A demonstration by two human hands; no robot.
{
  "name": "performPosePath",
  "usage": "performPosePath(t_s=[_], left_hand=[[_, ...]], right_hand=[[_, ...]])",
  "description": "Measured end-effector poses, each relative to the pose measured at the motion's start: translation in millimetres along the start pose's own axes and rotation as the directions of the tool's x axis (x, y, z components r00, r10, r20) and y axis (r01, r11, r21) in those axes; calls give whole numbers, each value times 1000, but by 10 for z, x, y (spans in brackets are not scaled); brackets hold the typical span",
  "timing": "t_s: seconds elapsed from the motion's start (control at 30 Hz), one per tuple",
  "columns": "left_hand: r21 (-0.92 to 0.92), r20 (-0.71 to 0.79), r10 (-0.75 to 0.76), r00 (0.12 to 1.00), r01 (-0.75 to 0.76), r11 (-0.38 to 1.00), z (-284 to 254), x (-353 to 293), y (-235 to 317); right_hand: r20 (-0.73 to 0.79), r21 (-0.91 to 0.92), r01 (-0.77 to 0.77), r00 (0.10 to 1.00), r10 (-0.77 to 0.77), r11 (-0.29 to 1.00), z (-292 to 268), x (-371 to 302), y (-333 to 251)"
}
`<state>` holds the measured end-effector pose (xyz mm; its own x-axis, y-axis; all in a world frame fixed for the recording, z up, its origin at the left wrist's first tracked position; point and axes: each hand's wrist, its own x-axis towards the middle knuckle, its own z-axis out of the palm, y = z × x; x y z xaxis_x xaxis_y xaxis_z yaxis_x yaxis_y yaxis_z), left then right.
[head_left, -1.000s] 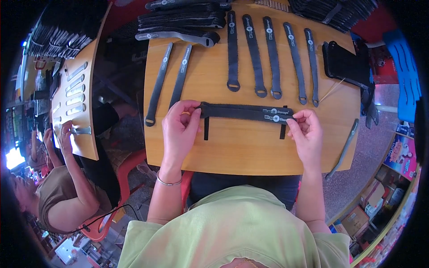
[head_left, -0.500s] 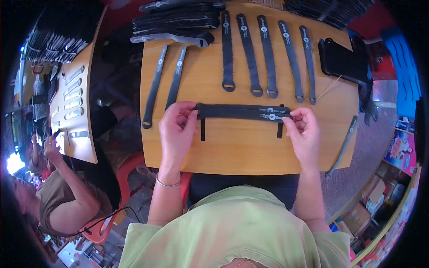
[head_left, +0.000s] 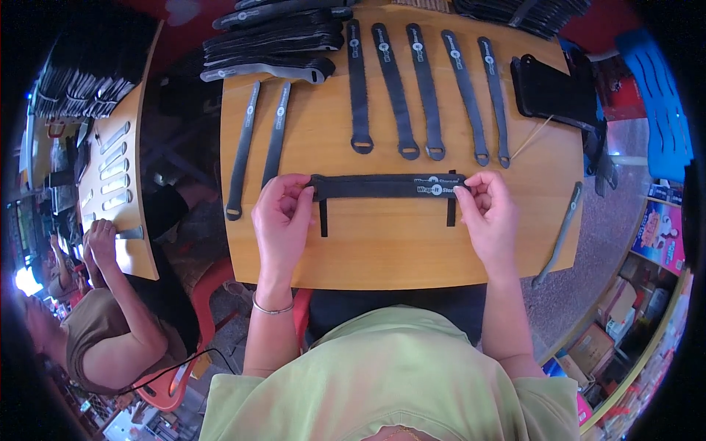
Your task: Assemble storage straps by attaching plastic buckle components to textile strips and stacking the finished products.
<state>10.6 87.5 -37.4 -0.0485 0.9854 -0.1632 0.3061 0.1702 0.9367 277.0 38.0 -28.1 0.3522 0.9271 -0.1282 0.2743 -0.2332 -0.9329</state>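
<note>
Two black fabric straps [head_left: 368,188] with white print lie crosswise near the table's front, overlapping lengthwise. My left hand [head_left: 282,224] pinches their left end between thumb and fingers. At the printed right end, my right hand [head_left: 487,219] grips them the same way. Two narrow black strips, a left strip [head_left: 324,219] and a right strip [head_left: 451,214], run under the straps toward me. Just beyond my left hand lie two more straps, a longer-looking one [head_left: 241,158] with a slotted end and another [head_left: 276,136] whose near end my hand hides.
Several slotted straps [head_left: 398,95] are spread in a row across the table [head_left: 390,257]. A strap pile [head_left: 268,48] is at the back left, a black case-like object [head_left: 548,92] at the right. One strap [head_left: 560,231] rests by the right edge. A co-worker [head_left: 110,316] sits at another table leftward.
The view has shifted slightly, moving the table a little left. My hands keep hold of both straps' ends in nearly the same place. The co-worker's hands have moved closer to their table.
</note>
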Motion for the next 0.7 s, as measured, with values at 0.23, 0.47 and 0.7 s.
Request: performPosePath(t_s=[0.23, 0.47, 0.7], left_hand=[[3, -7, 7, 1000, -7, 1000, 12, 0, 14], [11, -7, 0, 1000, 0, 1000, 17, -7, 38], [3, -2, -3, 1000, 3, 1000, 19, -8, 38]], right_hand=[[-31, -40, 21, 999, -23, 999, 31, 13, -19], [-51, -41, 15, 999, -17, 999, 52, 17, -9], [-80, -75, 31, 996, -37, 997, 67, 16, 14]])
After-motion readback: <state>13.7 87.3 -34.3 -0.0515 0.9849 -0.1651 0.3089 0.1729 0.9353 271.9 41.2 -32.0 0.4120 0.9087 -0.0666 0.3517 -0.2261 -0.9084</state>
